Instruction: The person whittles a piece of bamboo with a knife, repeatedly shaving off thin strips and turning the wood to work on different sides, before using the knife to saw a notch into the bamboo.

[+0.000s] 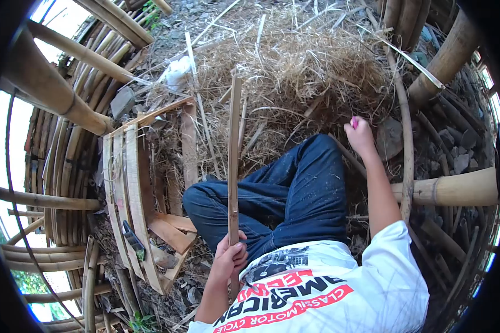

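My left hand (230,257) is wrapped round the lower part of a long split bamboo strip (234,150), which stands lengthwise over my crossed legs and points toward the shavings. Out to the right, my right hand (359,133) is closed on a small pink object (354,121), seen only in part; a thin dark line seems to run up from it. Dry shavings (294,72) lie heaped in front of both hands.
A slatted wooden crate (133,183) lies at the left, with a dark tool (132,242) on its slats. A white bag (178,72) sits beyond it. Thick bamboo poles stand on both sides, one (455,188) close to my right arm. Stones (390,137) lie near my right hand.
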A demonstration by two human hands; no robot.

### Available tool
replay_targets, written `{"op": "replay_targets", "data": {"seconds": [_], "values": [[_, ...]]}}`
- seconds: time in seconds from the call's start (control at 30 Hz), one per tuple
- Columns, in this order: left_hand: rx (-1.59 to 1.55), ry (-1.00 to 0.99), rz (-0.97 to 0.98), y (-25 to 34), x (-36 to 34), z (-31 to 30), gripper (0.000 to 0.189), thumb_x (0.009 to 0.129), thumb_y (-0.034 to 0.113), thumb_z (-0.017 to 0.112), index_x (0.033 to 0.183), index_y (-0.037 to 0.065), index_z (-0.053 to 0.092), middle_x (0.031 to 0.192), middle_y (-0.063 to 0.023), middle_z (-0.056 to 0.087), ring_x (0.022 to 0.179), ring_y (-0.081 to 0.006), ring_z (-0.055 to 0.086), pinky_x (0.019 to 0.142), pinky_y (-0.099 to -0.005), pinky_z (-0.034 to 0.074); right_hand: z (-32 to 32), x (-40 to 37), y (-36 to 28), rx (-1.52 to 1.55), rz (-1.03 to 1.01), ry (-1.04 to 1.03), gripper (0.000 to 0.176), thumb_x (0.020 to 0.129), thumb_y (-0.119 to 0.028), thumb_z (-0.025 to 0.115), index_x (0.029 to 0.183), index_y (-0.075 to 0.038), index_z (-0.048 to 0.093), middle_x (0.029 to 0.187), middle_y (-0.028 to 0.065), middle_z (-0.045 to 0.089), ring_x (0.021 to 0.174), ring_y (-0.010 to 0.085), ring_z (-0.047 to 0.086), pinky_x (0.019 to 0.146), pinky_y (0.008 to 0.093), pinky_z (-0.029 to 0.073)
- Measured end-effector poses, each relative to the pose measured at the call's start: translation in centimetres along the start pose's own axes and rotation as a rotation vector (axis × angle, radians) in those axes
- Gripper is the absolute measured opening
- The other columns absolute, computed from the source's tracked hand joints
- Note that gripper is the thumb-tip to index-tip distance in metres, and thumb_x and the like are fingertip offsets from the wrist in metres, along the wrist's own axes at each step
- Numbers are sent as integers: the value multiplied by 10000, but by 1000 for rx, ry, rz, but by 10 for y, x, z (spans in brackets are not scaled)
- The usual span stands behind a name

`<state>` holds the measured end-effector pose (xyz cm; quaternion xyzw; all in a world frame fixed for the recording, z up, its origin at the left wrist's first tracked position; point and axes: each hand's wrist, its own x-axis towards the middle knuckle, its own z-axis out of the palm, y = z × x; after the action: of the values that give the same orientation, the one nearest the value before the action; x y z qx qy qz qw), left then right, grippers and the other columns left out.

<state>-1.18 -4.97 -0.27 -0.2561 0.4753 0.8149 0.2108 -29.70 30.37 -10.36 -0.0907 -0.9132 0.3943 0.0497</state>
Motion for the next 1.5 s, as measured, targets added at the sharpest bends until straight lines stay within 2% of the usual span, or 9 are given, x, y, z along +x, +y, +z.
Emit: {"op": "replay_targets", "data": {"seconds": [0.23, 0.33, 0.67, 0.8, 0.9, 0.93, 1.07, 1.23, 1.5], "values": [[-188, -235, -70, 8, 3, 2, 289, 921, 322, 559, 845, 55, 478, 539, 77, 268, 427, -21, 256, 337, -192, 194, 27, -60, 2, 323, 163, -236, 202, 799, -145, 583, 699, 26, 625, 629, 69, 594, 629, 148, 569, 620, 320, 451], [-231, -337, -130, 4, 6, 3, 327, 929, 356, 556, 809, 65, 471, 534, 81, 265, 427, -17, 256, 339, -185, 188, 31, -70, 3, 498, 209, -352, 233, 926, -206, 514, 772, -54, 600, 553, -46, 439, 430, 49, 390, 400, 234, 313], [-212, -459, -228, -4, 11, 23, 369, 954, 425, 508, 790, 102, 438, 539, 89, 241, 423, -14, 217, 347, -192, 167, 3, -92, -42, 682, 170, -294, 337, 973, -291, 495, 774, -37, 593, 535, -39, 437, 460, 32, 406, 421, 244, 328], [-190, -498, -300, -8, 23, 30, 360, 962, 428, 495, 797, 124, 397, 551, 83, 242, 428, -14, 215, 348, -194, 167, 3, -105, -50, 536, -176, -79, 317, 945, -242, 547, 707, -32, 545, 548, -56, 356, 502, 34, 328, 458, 257, 268], [-116, -407, -365, -17, 38, 36, 354, 958, 416, 500, 779, 135, 381, 552, 86, 250, 421, -13, 207, 345, -182, 154, -3, -120, -54, 407, -200, -133, 270, 842, -192, 634, 690, 14, 547, 523, 51, 457, 490, 99, 423, 467, 304, 337], [-73, -374, -379, -19, 44, 38, 340, 969, 399, 486, 784, 132, 386, 556, 85, 252, 420, -12, 214, 338, -180, 165, -3, -126, -56, 326, -251, -157, 282, 825, -218, 649, 670, 2, 566, 511, 108, 491, 456, 191, 481, 470, 341, 370], [-33, -272, -513, -39, 58, 40, 300, 1000, 357, 428, 811, 125, 404, 560, 82, 249, 410, -10, 203, 323, -178, 175, -4, -158, -63, 147, -235, -374, 346, 830, -350, 629, 689, -34, 635, 639, 191, 607, 644, 391, 614, 552, 443, 463], [11, -270, -581, -48, 62, 42, 276, 1019, 341, 383, 834, 139, 412, 550, 79, 271, 396, -18, 230, 322, -180, 200, 8, -181, -39, 128, -196, -518, 541, 944, -468, 482, 685, -17, 627, 665, 234, 600, 684, 443, 594, 588, 470, 474], [63, -214, -549, -50, 55, 54, 213, 1011, 321, 406, 896, 144, 435, 558, 84, 263, 426, -16, 218, 351, -183, 164, 21, -191, -21, 125, -157, -561, 538, 948, -457, 482, 679, -13, 624, 654, 241, 595, 669, 448, 591, 595, 474, 479]]}}
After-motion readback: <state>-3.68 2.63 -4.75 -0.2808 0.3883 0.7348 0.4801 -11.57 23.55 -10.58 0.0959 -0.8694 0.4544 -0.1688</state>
